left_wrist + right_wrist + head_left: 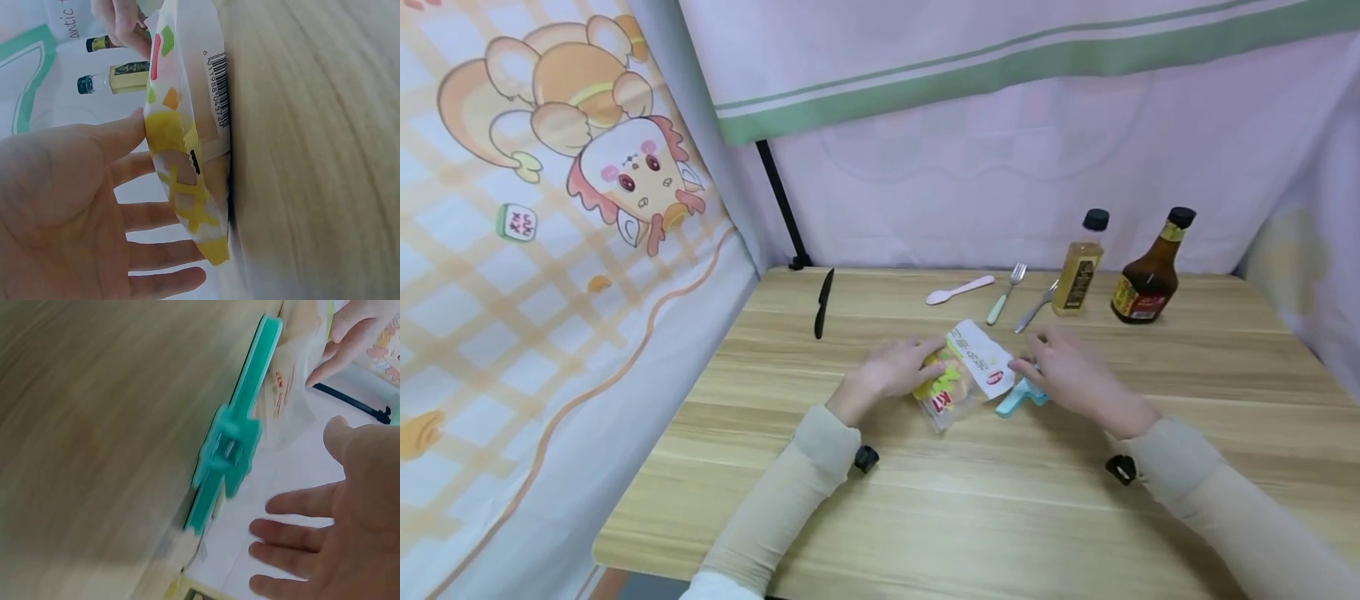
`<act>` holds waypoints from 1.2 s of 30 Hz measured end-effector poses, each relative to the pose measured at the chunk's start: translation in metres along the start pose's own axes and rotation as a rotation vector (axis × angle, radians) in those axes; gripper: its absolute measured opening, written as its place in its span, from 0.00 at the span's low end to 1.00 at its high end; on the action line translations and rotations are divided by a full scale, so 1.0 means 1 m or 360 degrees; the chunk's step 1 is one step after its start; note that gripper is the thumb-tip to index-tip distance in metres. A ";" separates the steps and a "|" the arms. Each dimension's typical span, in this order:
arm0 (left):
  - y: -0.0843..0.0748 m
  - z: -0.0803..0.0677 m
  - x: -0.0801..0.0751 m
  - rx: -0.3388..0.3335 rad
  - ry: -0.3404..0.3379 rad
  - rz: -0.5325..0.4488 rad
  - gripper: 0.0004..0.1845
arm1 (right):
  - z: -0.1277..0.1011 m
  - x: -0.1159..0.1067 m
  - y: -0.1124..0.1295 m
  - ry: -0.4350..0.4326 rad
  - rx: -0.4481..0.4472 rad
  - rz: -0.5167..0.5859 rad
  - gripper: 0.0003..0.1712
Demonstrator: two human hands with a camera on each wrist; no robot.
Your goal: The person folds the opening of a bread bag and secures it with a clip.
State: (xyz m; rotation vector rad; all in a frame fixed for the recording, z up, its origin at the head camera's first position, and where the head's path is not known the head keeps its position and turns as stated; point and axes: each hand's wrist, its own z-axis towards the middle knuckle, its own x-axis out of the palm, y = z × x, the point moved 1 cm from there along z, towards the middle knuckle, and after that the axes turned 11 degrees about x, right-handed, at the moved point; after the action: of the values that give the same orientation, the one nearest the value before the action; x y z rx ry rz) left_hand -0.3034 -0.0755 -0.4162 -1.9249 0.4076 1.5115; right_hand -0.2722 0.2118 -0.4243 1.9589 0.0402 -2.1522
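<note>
A snack bag is lying mid-worktop between a person's two hands, a teal sealing clip resting just beside it. The left hand is touching the bag's near side with relaxed, open fingers; the right hand is hovering over the clip, fingers spread — gripping nothing. Steadying the bag flat with the left while the right is reaching for the clip looks the sound approach — its slippery film may slide.
</note>
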 end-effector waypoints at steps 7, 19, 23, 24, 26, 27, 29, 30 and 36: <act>-0.003 -0.002 -0.002 0.0001 0.0019 0.0052 0.33 | 0.009 0.001 0.015 -0.0031 -0.0034 0.0022 0.22; -0.020 -0.017 -0.013 -0.0048 0.0141 0.0164 0.35 | 0.029 0.009 0.022 0.0135 0.0082 0.0396 0.15; -0.026 -0.023 -0.016 -0.0065 0.0193 0.0260 0.35 | 0.038 0.009 0.026 0.0187 0.0059 0.0559 0.12; -0.027 -0.023 -0.017 -0.0063 0.0198 0.0271 0.33 | 0.041 0.009 0.026 0.0208 0.0069 0.0595 0.11; -0.030 -0.024 -0.018 -0.0049 0.0203 0.0282 0.29 | 0.044 0.009 0.027 0.0240 0.0103 0.0634 0.11; -0.031 -0.025 -0.019 -0.0039 0.0207 0.0289 0.26 | 0.046 0.009 0.028 0.0243 0.0110 0.0641 0.11; -0.034 -0.026 -0.019 -0.0021 0.0218 0.0291 0.22 | 0.049 0.010 0.029 0.0234 0.0110 0.0647 0.12; -0.035 -0.027 -0.019 -0.0019 0.0231 0.0286 0.22 | 0.051 0.010 0.029 0.0222 0.0097 0.0641 0.12; -0.037 -0.032 -0.028 -0.0045 0.0295 0.0133 0.35 | 0.059 0.011 0.033 0.0168 0.0000 0.0645 0.09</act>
State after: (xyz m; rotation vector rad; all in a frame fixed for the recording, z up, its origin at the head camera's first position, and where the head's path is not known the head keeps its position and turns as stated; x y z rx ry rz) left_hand -0.2651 -0.0735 -0.3749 -2.1022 0.5568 1.4015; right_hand -0.3242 0.1682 -0.4244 1.8831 -0.3112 -1.7889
